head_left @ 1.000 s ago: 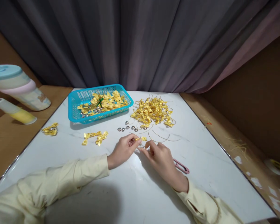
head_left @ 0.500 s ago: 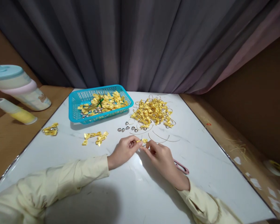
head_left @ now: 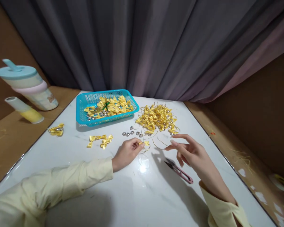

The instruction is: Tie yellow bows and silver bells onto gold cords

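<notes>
My left hand (head_left: pixel 127 152) pinches a small yellow ribbon bow (head_left: pixel 146 143), and a thin loop of gold cord hangs from it. Apart from it on the right, my right hand (head_left: pixel 190 151) hovers above the white table with its fingers spread and nothing in them. Below those fingers lies a pair of pink-handled thread snips (head_left: pixel 179 171). Loose gold cords (head_left: pixel 159 144) rest between the two hands. Just beyond the held bow are several silver heart-shaped beads (head_left: pixel 132 133). A heap of yellow bows with cord loops (head_left: pixel 157 117) lies farther back.
A blue plastic basket (head_left: pixel 81 120) at the back holds yellow bows and silver beads. More loose bows (head_left: pixel 105 142) lie left of my left hand, with a small bow bundle (head_left: pixel 57 129) farther left. A lidded tumbler (head_left: pixel 35 86) and a thread spool (head_left: pixel 26 111) stand at the left.
My right hand has left the bow, moved right and spread its fingers. The snips are now in fuller view. My left hand keeps the bow, and the camera view has shifted slightly.
</notes>
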A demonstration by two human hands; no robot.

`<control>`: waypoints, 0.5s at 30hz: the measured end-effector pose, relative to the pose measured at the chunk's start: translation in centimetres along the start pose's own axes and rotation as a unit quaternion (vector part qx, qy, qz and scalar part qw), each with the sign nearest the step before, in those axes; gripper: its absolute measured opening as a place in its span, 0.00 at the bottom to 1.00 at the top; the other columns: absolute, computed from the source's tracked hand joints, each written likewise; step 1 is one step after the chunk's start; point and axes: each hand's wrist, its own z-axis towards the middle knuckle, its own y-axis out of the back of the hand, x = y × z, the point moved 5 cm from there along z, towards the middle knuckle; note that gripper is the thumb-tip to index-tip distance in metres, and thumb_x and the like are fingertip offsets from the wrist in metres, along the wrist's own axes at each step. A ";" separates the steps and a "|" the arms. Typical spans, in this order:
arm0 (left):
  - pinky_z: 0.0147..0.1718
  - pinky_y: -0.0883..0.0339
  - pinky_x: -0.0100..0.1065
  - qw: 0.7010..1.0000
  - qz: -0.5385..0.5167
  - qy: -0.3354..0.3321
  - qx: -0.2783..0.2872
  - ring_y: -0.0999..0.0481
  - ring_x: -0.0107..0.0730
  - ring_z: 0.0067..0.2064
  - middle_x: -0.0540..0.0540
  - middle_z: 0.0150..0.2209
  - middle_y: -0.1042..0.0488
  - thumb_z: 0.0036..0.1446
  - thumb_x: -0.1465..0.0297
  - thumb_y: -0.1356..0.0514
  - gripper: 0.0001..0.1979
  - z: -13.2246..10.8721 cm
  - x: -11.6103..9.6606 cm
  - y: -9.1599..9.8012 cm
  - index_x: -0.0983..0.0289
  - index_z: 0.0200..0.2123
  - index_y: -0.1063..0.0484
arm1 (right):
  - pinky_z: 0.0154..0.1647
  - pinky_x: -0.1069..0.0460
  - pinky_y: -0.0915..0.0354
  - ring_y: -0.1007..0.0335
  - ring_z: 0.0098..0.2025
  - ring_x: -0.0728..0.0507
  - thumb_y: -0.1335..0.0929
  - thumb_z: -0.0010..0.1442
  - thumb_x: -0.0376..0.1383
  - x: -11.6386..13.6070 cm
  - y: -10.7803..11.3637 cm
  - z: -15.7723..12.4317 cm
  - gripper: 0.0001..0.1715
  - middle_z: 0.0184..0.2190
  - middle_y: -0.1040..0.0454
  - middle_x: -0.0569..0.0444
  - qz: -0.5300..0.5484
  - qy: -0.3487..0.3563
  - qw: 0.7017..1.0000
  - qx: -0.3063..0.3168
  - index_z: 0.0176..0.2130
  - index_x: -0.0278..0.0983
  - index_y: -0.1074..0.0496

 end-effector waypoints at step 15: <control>0.23 0.49 0.27 0.995 0.039 -0.069 0.055 0.43 0.24 0.23 0.46 0.20 0.41 0.54 0.68 0.45 0.09 -0.8 -1.8 -0.4 0.65 0.24 0.33 | 0.27 0.55 0.43 0.43 0.24 0.52 0.35 0.57 0.38 1.1 -7.0 4.5 0.29 0.23 0.40 0.65 0.045 0.151 0.938 0.308 0.53 0.37 0.54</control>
